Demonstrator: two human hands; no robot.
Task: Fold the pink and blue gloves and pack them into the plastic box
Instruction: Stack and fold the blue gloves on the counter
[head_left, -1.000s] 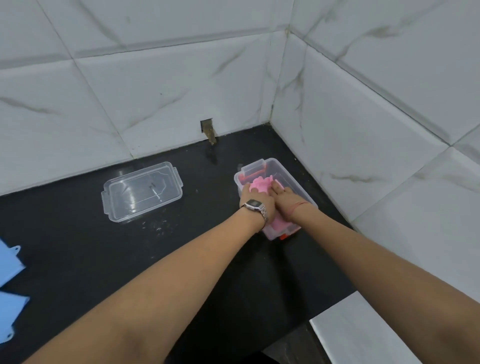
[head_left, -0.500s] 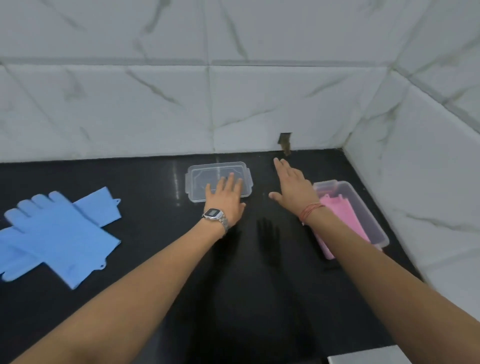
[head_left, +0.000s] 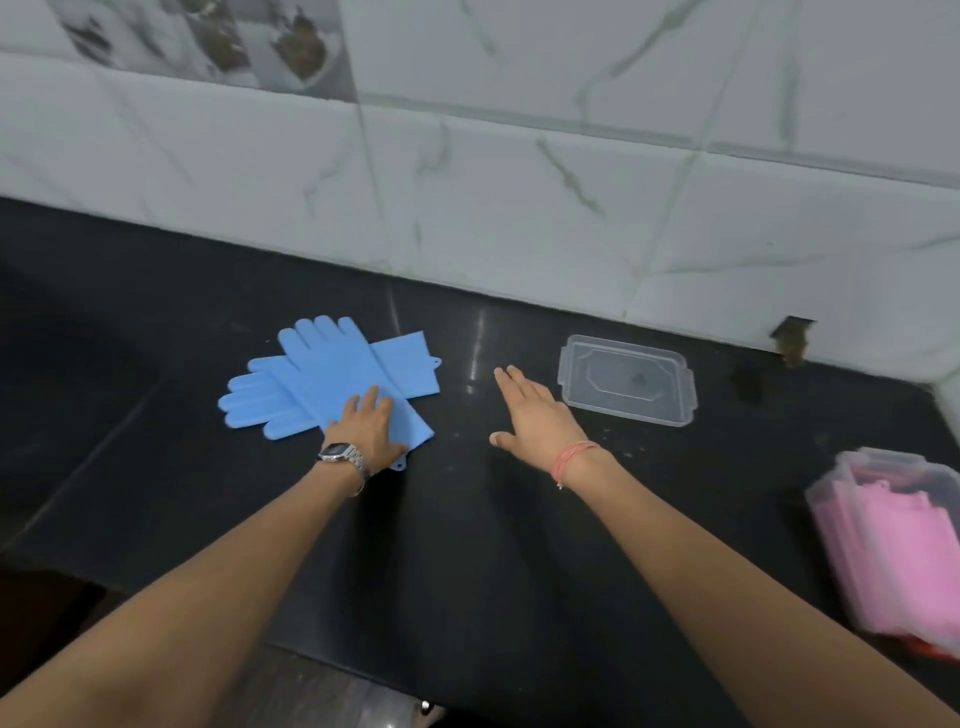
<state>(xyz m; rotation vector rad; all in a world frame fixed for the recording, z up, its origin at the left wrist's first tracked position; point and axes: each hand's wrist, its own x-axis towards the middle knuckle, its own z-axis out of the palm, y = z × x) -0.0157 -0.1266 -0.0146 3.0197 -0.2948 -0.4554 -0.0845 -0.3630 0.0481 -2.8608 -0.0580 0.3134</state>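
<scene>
fingers (head_left: 375, 401) of left hand (head_left: 368, 432) lie flat, spread, pinning two crossed flat blue rubber gloves (head_left: 327, 379) at 10 o'clock, likely for folding. right hand (head_left: 535, 415) hovers open, empty. folded pink gloves (head_left: 893, 551) fill clear plastic box (head_left: 831, 483) at 3 o'clock.

- Blue gloves (head_left: 332, 379) — plain light blue, under the left grip (head_left: 370, 431).
- Desk (head_left: 467, 545) — glossy black.
- Lid (head_left: 626, 379) — clear plastic, just beyond the right grip (head_left: 535, 415).
- Plastic box (head_left: 852, 467) — clear, well right of that grip; pink gloves (head_left: 893, 561) inside.
- Wall tiles (head_left: 519, 197) — white with grey-green veins.
- Wristwatch (head_left: 343, 457) silver; wrist thread (head_left: 574, 457) pink-orange.
</scene>
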